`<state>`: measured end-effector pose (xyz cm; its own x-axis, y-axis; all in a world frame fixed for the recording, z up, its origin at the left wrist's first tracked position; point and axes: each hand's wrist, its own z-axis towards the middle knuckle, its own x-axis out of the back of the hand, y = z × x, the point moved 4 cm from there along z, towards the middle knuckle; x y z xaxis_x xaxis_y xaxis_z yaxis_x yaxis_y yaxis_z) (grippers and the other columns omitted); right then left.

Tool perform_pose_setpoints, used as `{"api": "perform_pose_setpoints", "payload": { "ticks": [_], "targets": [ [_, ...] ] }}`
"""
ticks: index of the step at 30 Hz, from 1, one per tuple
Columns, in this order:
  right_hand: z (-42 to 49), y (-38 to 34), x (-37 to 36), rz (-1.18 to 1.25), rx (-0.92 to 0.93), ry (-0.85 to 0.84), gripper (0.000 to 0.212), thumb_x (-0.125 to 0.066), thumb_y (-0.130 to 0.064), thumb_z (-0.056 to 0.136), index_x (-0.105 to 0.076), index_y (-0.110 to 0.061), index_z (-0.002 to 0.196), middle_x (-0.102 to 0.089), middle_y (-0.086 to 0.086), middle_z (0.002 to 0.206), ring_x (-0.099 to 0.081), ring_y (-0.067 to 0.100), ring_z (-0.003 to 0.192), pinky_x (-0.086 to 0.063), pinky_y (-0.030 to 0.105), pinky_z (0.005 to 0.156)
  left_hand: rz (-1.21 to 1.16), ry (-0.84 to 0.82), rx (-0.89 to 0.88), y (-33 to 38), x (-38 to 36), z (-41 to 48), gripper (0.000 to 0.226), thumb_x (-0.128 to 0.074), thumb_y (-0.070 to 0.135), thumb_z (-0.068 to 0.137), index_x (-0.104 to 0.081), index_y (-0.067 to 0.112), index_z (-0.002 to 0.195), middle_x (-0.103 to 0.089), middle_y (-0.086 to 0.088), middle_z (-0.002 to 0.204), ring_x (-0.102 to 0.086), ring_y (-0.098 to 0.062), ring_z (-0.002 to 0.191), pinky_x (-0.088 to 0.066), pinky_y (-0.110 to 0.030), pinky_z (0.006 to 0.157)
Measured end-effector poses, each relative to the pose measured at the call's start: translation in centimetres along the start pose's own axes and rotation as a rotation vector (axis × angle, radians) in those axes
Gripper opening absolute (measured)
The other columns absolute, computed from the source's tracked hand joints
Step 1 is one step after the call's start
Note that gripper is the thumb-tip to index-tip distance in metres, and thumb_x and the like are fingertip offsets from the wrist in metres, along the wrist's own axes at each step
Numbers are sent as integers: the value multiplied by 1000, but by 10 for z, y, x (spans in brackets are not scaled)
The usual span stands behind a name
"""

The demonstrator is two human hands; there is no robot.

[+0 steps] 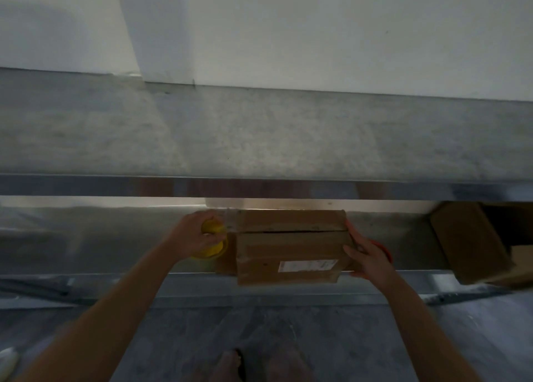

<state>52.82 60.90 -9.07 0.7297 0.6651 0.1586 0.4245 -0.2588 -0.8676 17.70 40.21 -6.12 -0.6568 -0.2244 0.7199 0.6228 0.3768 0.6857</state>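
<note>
Starting at the left: my left hand (199, 234) has its fingers curled round a yellow plastic piece (212, 247). It's rounded and glossy, one only, and too blurry to say exactly what it is. It sits right at the 9 o'clock side of the cardboard box (291, 246), touching or almost touching it. The box is a matte brown rectangle with a seam across the top and one white label (307, 265) at about its 5 o'clock. It rests on the dull grey metal shelf (86, 237), front edge hanging over a bit. At the box's 3 o'clock, my right hand (369, 260) lies mostly straight-fingered along the side, thumb on the top edge. One red ring (385, 249) peeks out behind that hand. Further out at 3 o'clock, well apart, sits a second box (470, 243), so that's two boxes total.
</note>
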Motion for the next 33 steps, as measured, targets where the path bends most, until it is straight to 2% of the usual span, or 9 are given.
{"api": "perform_pose_setpoints", "payload": {
  "ticks": [4,8,14,17,19,22,28,31,33],
  "targets": [
    [-1,-3,0,-24,6,1,57,-57,-28,97,-35,-67,133,-41,-6,135,-53,18,109,-55,41,80,72,-18,56,-12,-25,4,34,-79,27,74,-65,27,105,-62,6,106,-58,-15,96,-44,-29,81],
    [-1,-2,2,-2,-4,11,57,-58,-26,95,-39,-65,132,-40,-6,136,-53,17,109,-55,44,82,160,-50,123,-20,-33,2,34,-74,30,76,-59,38,105,-62,9,107,-59,-17,95,-51,-38,83],
    [-3,-3,-1,10,12,56,57,-59,-23,96,-43,-68,127,-47,-4,137,-56,19,112,-56,45,85,-202,-132,57,-29,-17,-3,46,-87,26,65,-59,40,99,-57,11,107,-57,-13,96,-46,-20,75],
    [-7,-5,-5,-50,71,46,56,-54,-25,99,-37,-68,130,-43,2,142,-55,16,113,-57,29,74,-98,-190,4,-29,-13,-2,45,-80,46,61,-57,44,101,-57,14,108,-54,-4,97,-44,-20,80],
    [-7,-5,-5,-72,114,33,55,-50,-25,101,-32,-64,135,-41,4,141,-54,11,110,-55,18,67,-104,-190,16,-28,-10,-3,40,-82,35,72,-57,44,102,-57,15,109,-55,-5,97,-46,-19,80],
    [-9,-6,-5,-118,136,-10,55,-47,-27,102,-26,-64,137,-39,0,140,-55,8,107,-54,15,68,-158,-152,37,-27,-2,-8,36,-78,22,78,-63,39,106,-60,11,110,-59,-10,98,-49,-20,77],
    [-7,-8,-1,-81,157,-49,57,-48,-21,102,-27,-57,140,-38,3,148,-54,15,118,-56,27,88,24,-79,48,-11,6,-11,33,-77,26,79,-66,27,110,-62,6,107,-58,-12,96,-45,-21,77],
    [-5,-4,-1,-126,174,-52,59,-48,-22,102,-22,-48,148,-31,3,156,-45,23,133,-45,43,108,85,-114,121,-11,-14,-13,30,-74,27,83,-65,23,112,-63,3,108,-58,-17,99,-45,-28,86],
    [-5,-2,-1,-206,208,-32,60,-47,-24,103,-18,-49,149,-30,2,157,-41,22,137,-39,46,113,101,-49,143,-10,-24,-11,30,-74,25,83,-67,19,112,-64,1,108,-57,-16,98,-43,-29,87]
  ]
}}
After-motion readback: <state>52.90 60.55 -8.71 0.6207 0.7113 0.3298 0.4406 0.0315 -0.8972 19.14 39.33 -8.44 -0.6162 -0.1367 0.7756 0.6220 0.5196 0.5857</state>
